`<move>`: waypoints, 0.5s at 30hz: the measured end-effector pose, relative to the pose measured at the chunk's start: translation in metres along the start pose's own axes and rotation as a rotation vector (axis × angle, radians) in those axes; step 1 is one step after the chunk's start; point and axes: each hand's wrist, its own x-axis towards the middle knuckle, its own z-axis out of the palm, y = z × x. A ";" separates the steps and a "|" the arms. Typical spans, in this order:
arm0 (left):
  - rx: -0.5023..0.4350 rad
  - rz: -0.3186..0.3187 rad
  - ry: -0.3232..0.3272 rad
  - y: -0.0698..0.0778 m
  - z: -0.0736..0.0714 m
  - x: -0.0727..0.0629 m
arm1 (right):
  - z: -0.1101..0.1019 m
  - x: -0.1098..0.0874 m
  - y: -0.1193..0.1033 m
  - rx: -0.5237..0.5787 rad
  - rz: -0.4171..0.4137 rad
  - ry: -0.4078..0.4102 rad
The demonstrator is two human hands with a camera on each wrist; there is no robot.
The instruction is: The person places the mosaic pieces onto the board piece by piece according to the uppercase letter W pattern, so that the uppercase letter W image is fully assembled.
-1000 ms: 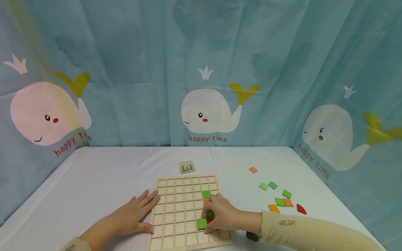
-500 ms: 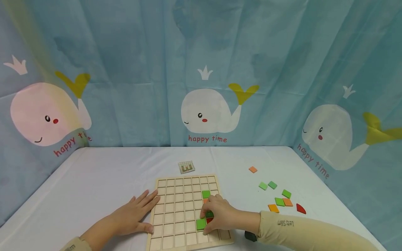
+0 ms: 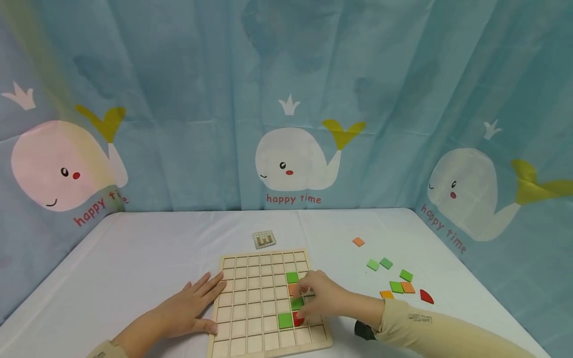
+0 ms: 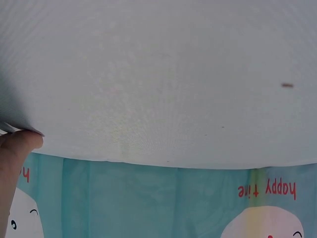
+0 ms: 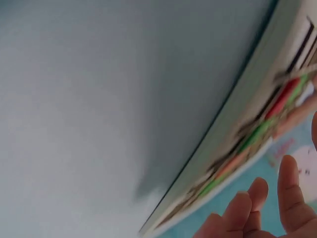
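In the head view, a wooden grid board (image 3: 255, 325) lies on the white table. My left hand (image 3: 185, 308) rests with spread fingers against its left edge. Over the board's right side hovers my right hand (image 3: 329, 296), fingers loosely bent and apart, nothing visible between them. Near those fingers sit a green tile (image 3: 292, 277), a partly covered orange tile (image 3: 292, 289), another green tile (image 3: 297, 304) and a red piece (image 3: 297, 322). Left of the red piece is a green square tile (image 3: 285, 320). The right wrist view shows the right fingers (image 5: 291, 193) beside the board's edge.
On the table to the right lie several loose tiles, among them an orange tile (image 3: 358, 241), a green tile (image 3: 396, 287) and a red quarter-round piece (image 3: 427, 296). A small patterned card (image 3: 264, 239) lies beyond the board. A blue whale-print curtain (image 3: 192, 149) encloses the table.
My right hand has let go at the board and drawn back slightly to the right, uncovering more of the green tile and the red piece. The left hand stays in place.
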 end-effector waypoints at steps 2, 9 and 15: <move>-0.005 -0.003 0.001 0.000 0.000 0.000 | -0.007 -0.002 0.004 0.010 0.002 0.023; -0.004 -0.016 0.000 0.000 0.000 0.000 | -0.037 -0.008 0.019 -0.002 0.015 0.119; -0.020 -0.005 -0.011 -0.001 0.001 0.001 | -0.059 -0.012 0.031 0.016 0.018 0.142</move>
